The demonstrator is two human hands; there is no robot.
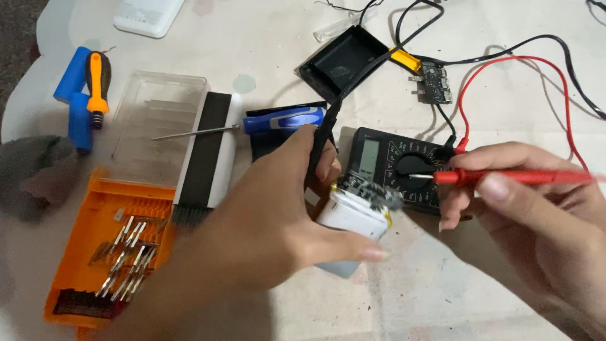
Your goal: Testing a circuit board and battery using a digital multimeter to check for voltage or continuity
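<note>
Here the left hand (278,215) is pinching a white battery pack (353,218) plus black probe (322,136), the right hand (536,208) is pinching a red probe (505,177); judging, contact testing beside the multimeter (394,167), needing steady tips.

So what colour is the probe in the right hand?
Red, with a metal tip; the probe lies in the right hand, clear in the head view.
</note>
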